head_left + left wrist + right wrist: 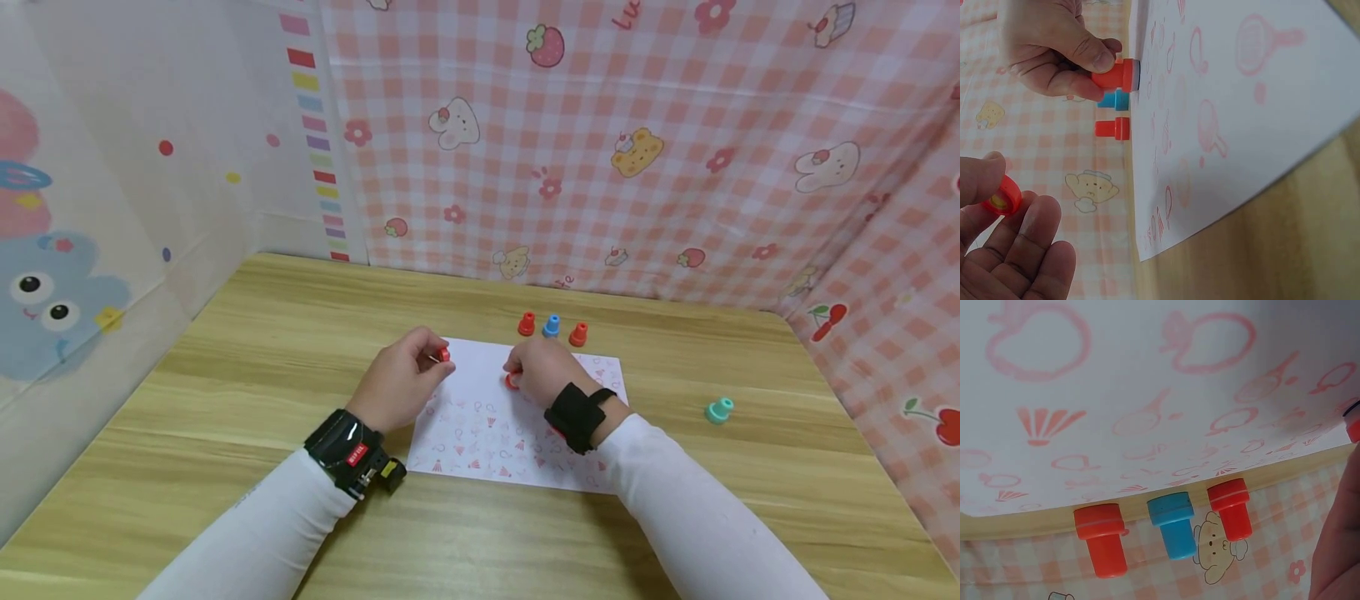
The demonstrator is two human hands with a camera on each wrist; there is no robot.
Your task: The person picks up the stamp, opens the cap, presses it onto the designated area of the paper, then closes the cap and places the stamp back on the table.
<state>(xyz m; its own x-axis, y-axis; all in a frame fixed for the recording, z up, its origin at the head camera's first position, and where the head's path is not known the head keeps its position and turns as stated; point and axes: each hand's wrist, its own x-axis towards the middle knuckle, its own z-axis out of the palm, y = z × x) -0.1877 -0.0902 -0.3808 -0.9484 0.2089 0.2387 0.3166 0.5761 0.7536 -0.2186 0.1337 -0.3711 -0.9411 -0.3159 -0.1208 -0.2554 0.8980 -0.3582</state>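
Red stamp (1117, 77), pinched between right fingers (1089, 52)

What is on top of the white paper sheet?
The sheet bears reddish prints, some like rackets and shuttlecocks. The right hand holds a red stamp at or just above it; whatever lies directly under the stamp is hidden.

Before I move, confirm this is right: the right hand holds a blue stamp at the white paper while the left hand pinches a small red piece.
No: the stamp in the right hand is red, not blue; the left wrist view shows it. The white paper and the small red piece in the left hand are as you say.
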